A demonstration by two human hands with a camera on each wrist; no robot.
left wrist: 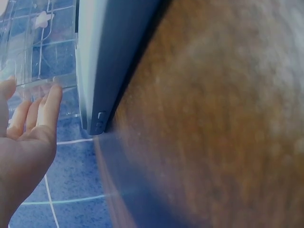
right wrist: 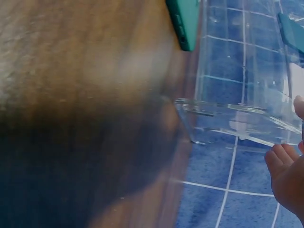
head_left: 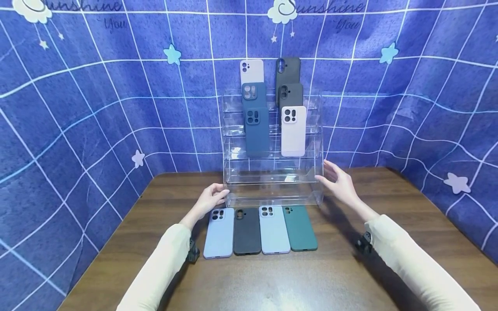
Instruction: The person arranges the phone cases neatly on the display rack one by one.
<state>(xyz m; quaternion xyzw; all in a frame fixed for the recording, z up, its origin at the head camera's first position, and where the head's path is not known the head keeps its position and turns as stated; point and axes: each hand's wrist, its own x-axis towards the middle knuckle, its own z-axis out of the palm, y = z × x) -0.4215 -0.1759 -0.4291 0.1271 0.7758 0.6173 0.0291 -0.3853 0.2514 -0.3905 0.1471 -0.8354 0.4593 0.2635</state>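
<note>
A clear tiered rack (head_left: pixel 272 178) stands on the table, holding several phone cases in two columns on its upper tiers. My left hand (head_left: pixel 212 197) touches the rack's lower left side; in the left wrist view this hand (left wrist: pixel 31 142) has its fingers extended against the clear edge. At the right side, a bit higher, my right hand (head_left: pixel 342 183) rests its fingertips and thumb on the rack; the right wrist view shows that hand (right wrist: pixel 289 178) with loosely bent fingers. In front lie a light purple case (head_left: pixel 219 233), a black case (head_left: pixel 247 231), a light blue case (head_left: pixel 274 229) and a green case (head_left: pixel 301 228).
On the rack, a white case (head_left: pixel 293 138) is lowest at the right, and a dark blue case (head_left: pixel 257 138) is beside it. Behind the brown wooden table (head_left: pixel 249 280) hangs a blue gridded cloth (head_left: pixel 116 99); it also runs along both sides.
</note>
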